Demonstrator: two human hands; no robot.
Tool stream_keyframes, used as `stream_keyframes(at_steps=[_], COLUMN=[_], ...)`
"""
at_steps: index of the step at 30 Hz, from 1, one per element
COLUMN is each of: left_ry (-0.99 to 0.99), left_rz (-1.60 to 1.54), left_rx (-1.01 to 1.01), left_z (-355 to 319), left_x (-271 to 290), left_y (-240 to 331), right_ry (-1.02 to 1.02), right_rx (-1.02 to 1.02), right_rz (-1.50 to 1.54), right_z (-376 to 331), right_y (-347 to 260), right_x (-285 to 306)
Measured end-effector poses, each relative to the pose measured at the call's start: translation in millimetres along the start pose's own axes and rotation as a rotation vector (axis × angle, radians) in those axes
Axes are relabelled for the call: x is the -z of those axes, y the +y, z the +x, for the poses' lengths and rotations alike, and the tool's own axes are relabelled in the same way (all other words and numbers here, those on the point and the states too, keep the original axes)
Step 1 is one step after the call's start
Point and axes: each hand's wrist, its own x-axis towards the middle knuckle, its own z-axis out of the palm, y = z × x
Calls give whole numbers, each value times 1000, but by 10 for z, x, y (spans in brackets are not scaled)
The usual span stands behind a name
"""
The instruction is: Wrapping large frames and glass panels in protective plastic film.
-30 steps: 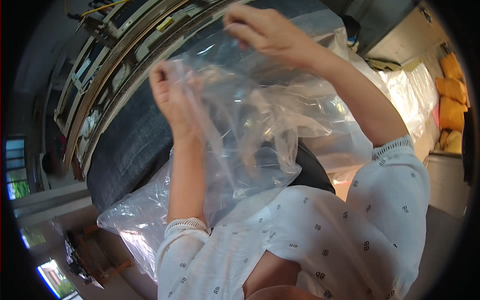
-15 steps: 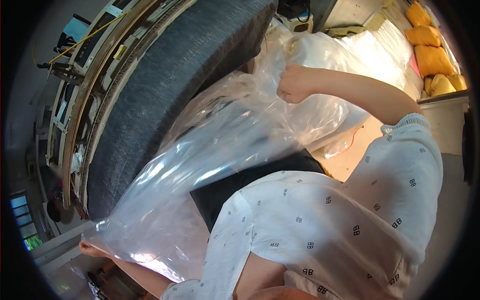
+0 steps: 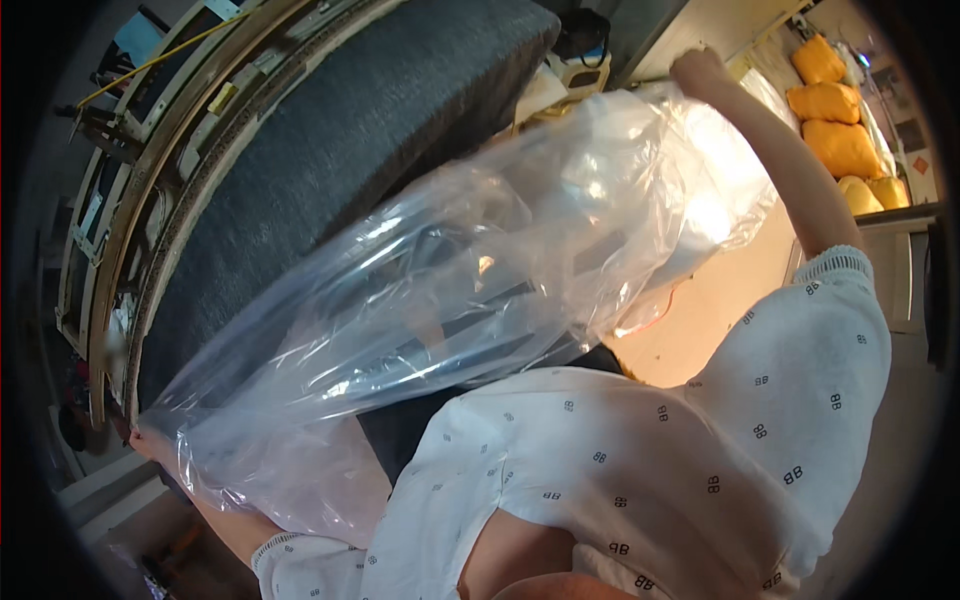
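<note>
A large clear plastic sheet stretches across the view between my two hands. At the far left my left hand is closed on one end of it, with folds fanning out from the grip. My right hand is raised at the far right, fingers closed on the sheet's other end. Beside the sheet, on the far side, stands a long dark grey cushioned piece with a fabric-like surface. The sheet runs close along its near side and covers part of a dark cloth at my waist.
A frame of wood and metal rails lines the grey piece's left side. Several orange bundles are stacked at the right. Near the sheet's right end lies a pale surface; a light-coloured stool stands at the back.
My right hand has moved up and away to the right, and my left hand further left and slightly up. Between them the plastic sheet is pulled wider and straighter.
</note>
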Motion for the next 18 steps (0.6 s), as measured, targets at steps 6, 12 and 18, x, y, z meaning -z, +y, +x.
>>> stream_keyframes(at_steps=[6,12,18], left_ry=[56,9,-547], left_rz=[51,102,1018], left_rx=[100,182,-107], left_z=[73,-247,-514], left_x=[-9,374,591], left_y=[-214,-215,-137], right_ry=[1443,814,478], right_rx=[-559,145,497], right_rz=[742,1117,996], right_z=[843,1147,1259], right_y=[243,-992,-1237], right_x=[1503,1253,1364])
